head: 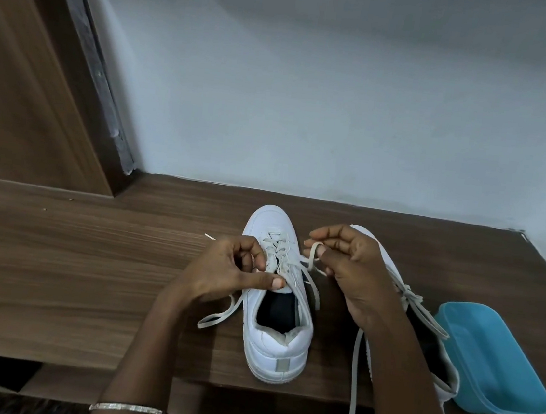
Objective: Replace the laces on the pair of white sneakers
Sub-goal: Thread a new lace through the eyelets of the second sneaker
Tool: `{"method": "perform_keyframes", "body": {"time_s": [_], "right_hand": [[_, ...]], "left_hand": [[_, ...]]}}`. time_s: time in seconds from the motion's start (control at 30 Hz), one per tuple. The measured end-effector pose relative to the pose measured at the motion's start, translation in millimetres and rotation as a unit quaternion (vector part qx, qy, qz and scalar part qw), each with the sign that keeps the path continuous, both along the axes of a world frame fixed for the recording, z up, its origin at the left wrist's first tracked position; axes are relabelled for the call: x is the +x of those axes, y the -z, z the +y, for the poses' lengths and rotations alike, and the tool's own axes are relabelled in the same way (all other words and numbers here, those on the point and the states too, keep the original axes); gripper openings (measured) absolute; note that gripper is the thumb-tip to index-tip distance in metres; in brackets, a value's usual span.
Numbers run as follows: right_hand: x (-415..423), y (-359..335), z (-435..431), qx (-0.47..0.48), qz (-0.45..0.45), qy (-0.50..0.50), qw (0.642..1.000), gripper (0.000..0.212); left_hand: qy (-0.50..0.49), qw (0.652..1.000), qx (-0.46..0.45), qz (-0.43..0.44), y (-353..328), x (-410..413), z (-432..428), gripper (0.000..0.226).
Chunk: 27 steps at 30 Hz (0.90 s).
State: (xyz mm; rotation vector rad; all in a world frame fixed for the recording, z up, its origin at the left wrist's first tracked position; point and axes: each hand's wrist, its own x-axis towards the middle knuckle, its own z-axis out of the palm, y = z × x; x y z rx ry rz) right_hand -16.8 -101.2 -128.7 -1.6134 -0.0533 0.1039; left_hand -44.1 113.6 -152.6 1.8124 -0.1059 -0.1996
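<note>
A white sneaker (275,340) stands on the wooden table (87,270), heel toward me, with an off-white lace (280,253) threaded through its eyelets. My left hand (223,272) pinches the lace at the shoe's left top eyelets; a loose end (218,314) trails down to the table. My right hand (349,270) holds a loop of the same lace between thumb and fingers to the right of the shoe. The second white sneaker (449,380) lies behind my right hand, mostly hidden, with its lace (355,386) hanging over the table's front edge.
A light blue plastic tray (498,365) sits at the table's right front corner, beside the second sneaker. A grey wall rises behind the table, and a wooden panel (24,76) stands at the left. A small white sliver (209,236) lies left of the shoe.
</note>
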Motion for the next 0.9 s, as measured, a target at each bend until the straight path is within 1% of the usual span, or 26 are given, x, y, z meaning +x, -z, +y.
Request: {"method": "perform_keyframes", "body": {"time_s": [0.07,0.17,0.3,0.37,0.47,0.57,0.67,0.77,0.83,0.9], "right_hand": [[0.1,0.8,0.3,-0.006,-0.010,-0.004,1.000,0.014],[-0.7,-2.3,0.9,-0.027,-0.044,0.009,0.999,0.009],[-1.8,-6.8,1.6,-0.050,-0.084,-0.007,0.995,0.005],[-2.7,-7.7,4.5,-0.061,-0.103,-0.027,0.992,0.006],[-3.8,-7.3,10.2,-0.074,-0.115,-0.028,0.990,0.008],[-2.2,-5.0,5.4,-0.072,-0.110,-0.009,0.991,0.007],[2.1,-1.5,-3.3,-0.077,-0.108,0.024,0.991,0.008],[7.0,3.6,-12.5,-0.118,-0.122,0.091,0.981,0.009],[7.7,2.8,-16.4,-0.144,-0.141,0.112,0.973,0.010],[8.1,2.2,-18.7,-0.166,-0.161,0.127,0.964,0.015]], "left_hand": [[0.002,1.000,-0.012,-0.008,1.7,0.8,0.4,0.037],[-0.004,0.999,-0.023,-0.026,2.6,1.1,-1.3,0.034],[-0.026,0.993,-0.078,-0.082,-7.2,1.2,-10.6,0.024],[-0.017,0.991,-0.102,-0.085,-8.9,1.5,-20.7,0.027],[-0.019,0.992,-0.103,-0.075,-5.3,3.6,-32.9,0.023],[-0.030,0.991,-0.109,-0.074,-3.7,6.2,-33.5,0.014],[-0.058,0.986,-0.138,-0.076,-5.3,6.4,-28.0,0.020],[-0.098,0.980,-0.162,-0.055,-5.4,6.9,-24.1,0.024],[-0.111,0.977,-0.179,-0.043,-6.4,7.2,-23.2,0.022],[-0.131,0.970,-0.201,-0.039,-7.6,7.2,-22.4,0.018]]}}
